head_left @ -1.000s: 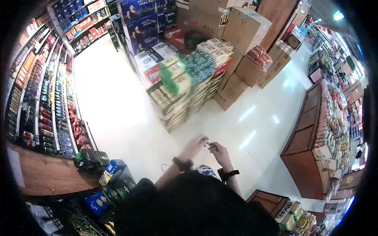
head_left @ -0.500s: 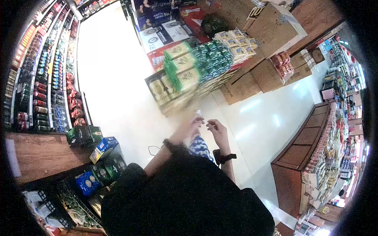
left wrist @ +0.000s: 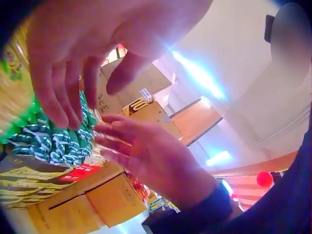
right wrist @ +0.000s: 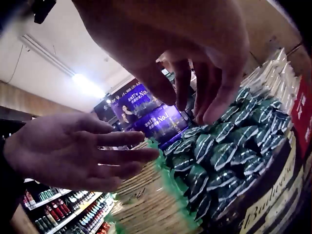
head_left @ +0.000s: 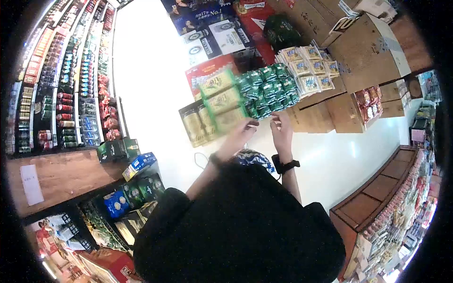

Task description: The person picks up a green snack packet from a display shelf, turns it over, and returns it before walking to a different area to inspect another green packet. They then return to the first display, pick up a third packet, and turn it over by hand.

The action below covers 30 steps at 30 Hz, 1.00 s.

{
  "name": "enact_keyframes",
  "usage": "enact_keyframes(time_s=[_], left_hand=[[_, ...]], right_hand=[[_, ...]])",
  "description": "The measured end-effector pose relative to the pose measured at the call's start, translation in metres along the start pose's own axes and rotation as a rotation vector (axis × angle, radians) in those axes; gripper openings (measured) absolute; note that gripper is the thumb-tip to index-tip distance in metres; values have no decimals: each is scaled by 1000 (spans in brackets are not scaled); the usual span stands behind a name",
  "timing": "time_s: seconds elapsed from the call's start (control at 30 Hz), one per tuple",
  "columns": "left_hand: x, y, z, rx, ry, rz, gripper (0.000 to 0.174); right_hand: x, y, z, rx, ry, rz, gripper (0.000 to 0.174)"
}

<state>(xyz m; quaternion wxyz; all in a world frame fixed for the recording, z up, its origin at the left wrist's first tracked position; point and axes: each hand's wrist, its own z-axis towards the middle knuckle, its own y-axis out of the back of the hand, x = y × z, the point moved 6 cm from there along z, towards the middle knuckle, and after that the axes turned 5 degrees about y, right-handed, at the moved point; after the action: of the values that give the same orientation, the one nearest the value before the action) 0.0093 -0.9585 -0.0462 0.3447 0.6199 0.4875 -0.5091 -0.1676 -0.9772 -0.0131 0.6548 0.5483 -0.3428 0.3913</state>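
My left hand point(head_left: 241, 134) hovers at the near edge of the stacked goods, its fingers loosely bent and holding nothing. Beside it, my right hand point(head_left: 282, 134) is also bare, with relaxed fingers bent toward the left one. Just past both hands lies a pile of small green packets point(head_left: 266, 89) with pale stripes. Left of that pile are beige packs with green edges point(head_left: 222, 101), set on gold cartons point(head_left: 194, 126). Small cream packets point(head_left: 309, 68) lie to its right. In the right wrist view, the fingers of my right hand point(right wrist: 195, 73) overlap the green packets.
Tall brown cardboard boxes point(head_left: 373, 49) stand at the right back, with red packets point(head_left: 369, 104) in a lower box. Blue and white cartons point(head_left: 231, 37) rise behind the pile. Shelves of bottles point(head_left: 66, 99) line the left. A wooden display counter point(head_left: 377, 181) is at the right.
The view has moved closer to the stack and tilted down. Both hands have come forward from over the floor to the near edge of the green packets, still holding nothing.
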Motion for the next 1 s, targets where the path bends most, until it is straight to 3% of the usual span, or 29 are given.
enact_keyframes(time_s=[0.03, 0.1, 0.17, 0.27, 0.3, 0.4, 0.47, 0.7, 0.8, 1.0], left_hand=[[-18, -2, 9, -5, -189, 289, 30], [-17, -8, 36, -28, 70, -15, 30], [-22, -16, 60, -68, 131, -137, 32], [-21, -18, 90, -161, 122, -69, 32], [-13, -19, 98, -147, 204, -158, 34], [-9, -19, 111, -116, 82, -209, 36], [5, -15, 117, -127, 128, -219, 37], [-13, -5, 116, -111, 56, -206, 30], [3, -4, 105, -124, 148, -242, 28], [4, 1, 78, -65, 145, -114, 26]], right_hand=[[-5, 1, 15, -11, 21, -7, 31], [-4, 6, 42, -9, 107, -121, 32], [-12, 6, 64, 6, 105, -178, 37], [-23, 3, 84, 42, 140, -227, 37], [-27, 1, 88, 54, 155, -214, 35], [-42, -8, 91, 103, 30, -145, 33], [-43, -8, 95, 79, 33, -128, 28], [-37, 1, 87, -45, -58, 26, 16], [-42, -1, 77, -66, -46, 49, 14], [-23, 2, 36, -144, -137, 133, 14]])
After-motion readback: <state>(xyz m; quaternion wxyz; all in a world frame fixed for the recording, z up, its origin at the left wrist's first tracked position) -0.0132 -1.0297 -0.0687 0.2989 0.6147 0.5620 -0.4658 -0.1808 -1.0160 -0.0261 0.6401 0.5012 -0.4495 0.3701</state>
